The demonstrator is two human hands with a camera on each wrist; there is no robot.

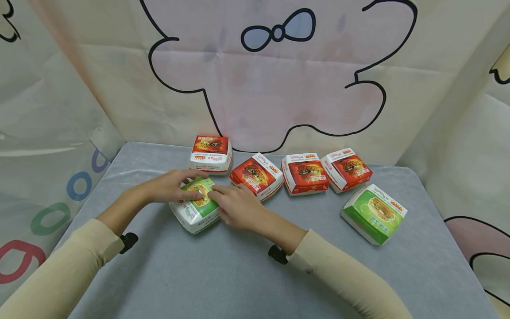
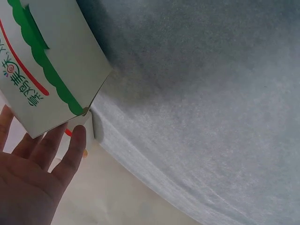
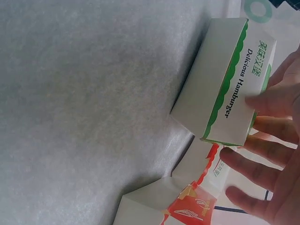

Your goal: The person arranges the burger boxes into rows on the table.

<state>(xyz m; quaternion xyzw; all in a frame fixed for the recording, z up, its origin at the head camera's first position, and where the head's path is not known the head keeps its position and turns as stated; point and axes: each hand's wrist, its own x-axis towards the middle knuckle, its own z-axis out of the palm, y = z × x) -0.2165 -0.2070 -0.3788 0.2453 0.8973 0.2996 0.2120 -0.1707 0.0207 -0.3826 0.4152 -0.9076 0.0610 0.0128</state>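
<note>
1. Head view: the left hand (image 1: 171, 186) and the right hand (image 1: 241, 207) meet at a green-and-white burger box (image 1: 195, 217), which sits left of centre on the grey table (image 1: 223, 279); the left thumb reaches over its top, while the right hand is at its right edge; a red box (image 1: 211, 153) stands just behind it; a second red box (image 1: 256, 176), a third red box (image 1: 306, 174) and a fourth red box (image 1: 346, 169) make a row to the right; another green box (image 1: 374, 214) lies apart at the far right, turned at an angle; a cream sleeve (image 1: 67, 266) covers the left forearm, and a patterned curtain (image 1: 259, 88) hangs behind.

2. Left wrist view: the left hand is loosely extended, its fingers (image 2: 71, 157) at the edge of the green-and-white burger box and curled round nothing; part of a white box with red trim shows behind them.

3. Right wrist view: the right hand is spread, its thumb over the side printed "Delicious Hamburger", the other fingers stretched out; two red-trimmed boxes stand below; how firmly either hand presses, I cannot tell.
</note>
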